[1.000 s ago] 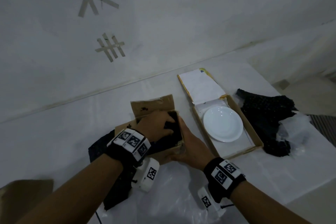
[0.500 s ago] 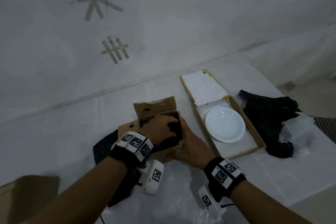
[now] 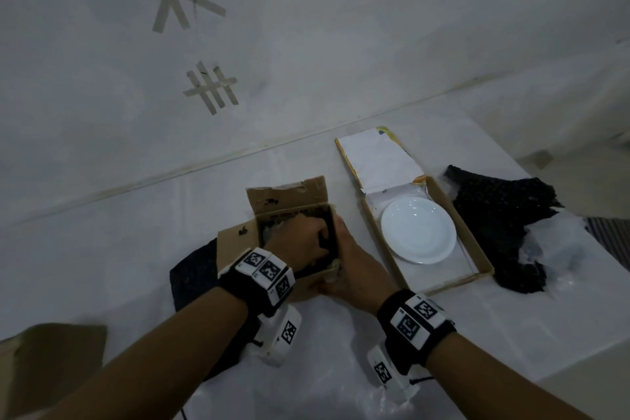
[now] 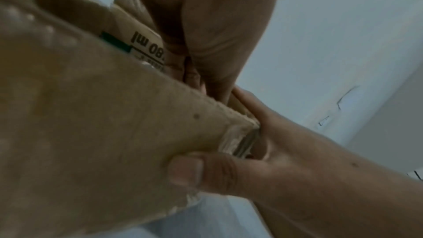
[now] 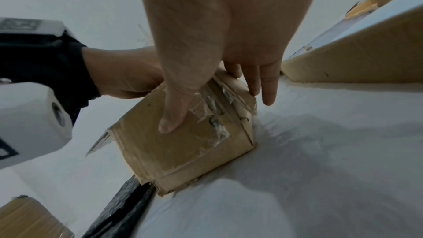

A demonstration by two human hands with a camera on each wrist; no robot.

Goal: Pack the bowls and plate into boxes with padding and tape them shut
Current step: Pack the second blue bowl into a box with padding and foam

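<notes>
A small brown cardboard box [image 3: 238, 245] stands open at the table's middle, its flaps spread. My left hand [image 3: 300, 242] reaches down into it, fingers curled on black padding [image 3: 327, 244] along the inner right wall. My right hand [image 3: 354, 269] grips the box's near right corner. In the right wrist view the thumb [image 5: 174, 115] lies on the taped near wall [image 5: 183, 142] and the fingers [image 5: 267, 86] lie down the side wall. A white plate [image 3: 418, 229] lies in a flat open box [image 3: 453, 283] to the right. No bowl shows.
A black padding sheet [image 3: 504, 215] lies crumpled right of the flat box, beside clear plastic [image 3: 552, 249]. A dark sheet [image 3: 194, 269] sticks out from under the small box on the left. Another cardboard piece [image 3: 51, 361] sits at the near left. The wall stands close behind.
My left hand has pushed the black padding lower into the small box. My right hand has kept its hold on the corner.
</notes>
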